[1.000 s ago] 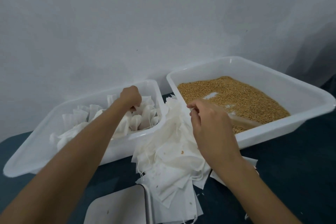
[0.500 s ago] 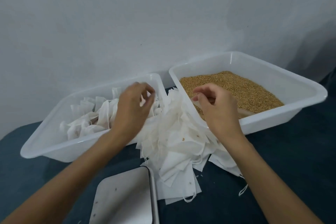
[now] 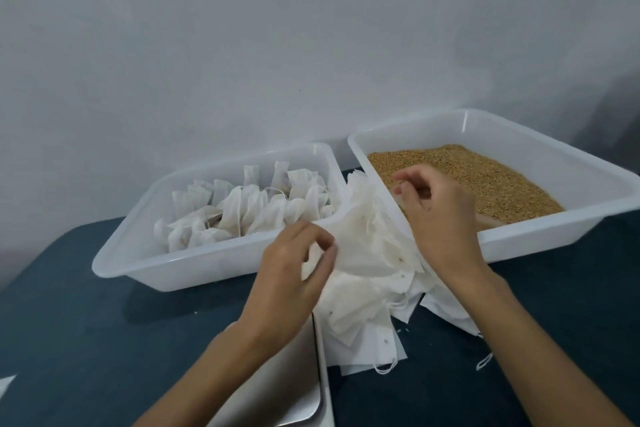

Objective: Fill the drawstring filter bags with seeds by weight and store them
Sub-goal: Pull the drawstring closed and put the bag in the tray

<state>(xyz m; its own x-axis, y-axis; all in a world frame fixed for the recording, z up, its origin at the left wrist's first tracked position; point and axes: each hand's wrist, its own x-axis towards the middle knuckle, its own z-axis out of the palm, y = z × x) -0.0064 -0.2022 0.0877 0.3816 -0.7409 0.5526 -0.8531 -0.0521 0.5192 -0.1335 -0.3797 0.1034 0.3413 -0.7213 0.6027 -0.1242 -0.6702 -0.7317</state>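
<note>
Covering table [image 3: 104,340]: dark teal cloth, possibly felt; plain grey wall [image 3: 311,45] behind.

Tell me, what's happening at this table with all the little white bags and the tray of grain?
A person is packing seeds into small drawstring bags. Their left hand is picking at the loose pile of empty bags lying between two white tubs. Their right hand hovers over the near edge of the right tub, which holds the seeds; its fingers are curled, but I can't tell if they hold anything. The left tub holds filled bags. A metal scale plate sits in front.
</note>
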